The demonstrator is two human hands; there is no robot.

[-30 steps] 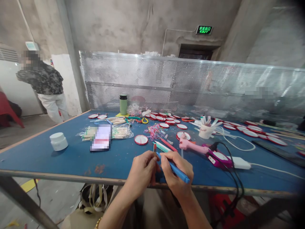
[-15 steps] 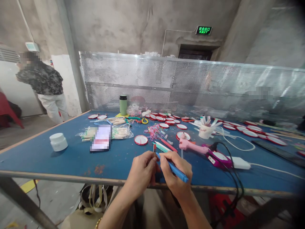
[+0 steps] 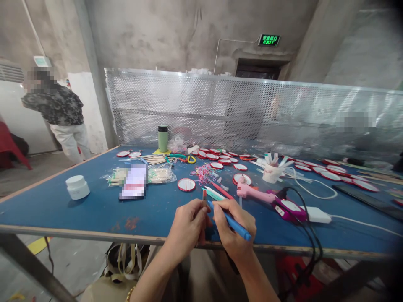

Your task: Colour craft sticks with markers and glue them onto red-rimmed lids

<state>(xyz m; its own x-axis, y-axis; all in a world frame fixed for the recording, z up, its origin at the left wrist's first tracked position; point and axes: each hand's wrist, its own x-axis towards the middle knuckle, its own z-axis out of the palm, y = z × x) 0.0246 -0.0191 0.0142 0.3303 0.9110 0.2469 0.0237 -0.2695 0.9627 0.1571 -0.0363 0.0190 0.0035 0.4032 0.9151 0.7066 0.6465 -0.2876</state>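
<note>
My left hand point(image 3: 187, 227) is closed around a thin stick with a red tip point(image 3: 204, 196), held upright over the near edge of the blue table point(image 3: 94, 209). My right hand point(image 3: 233, 228) grips a blue pen point(image 3: 231, 222) like a writing tool, its tip touching the stick just below the red end. Both hands meet at the table's front middle.
A pink glue gun point(image 3: 255, 193) with black cable lies right of my hands. Several red-rimmed round discs point(image 3: 186, 184), a white cup of sticks point(image 3: 272, 172), a bag of wooden sticks point(image 3: 159, 174), a white jar point(image 3: 77, 186) and a green bottle point(image 3: 163, 138) stand on the table. A person point(image 3: 59, 113) stands far left.
</note>
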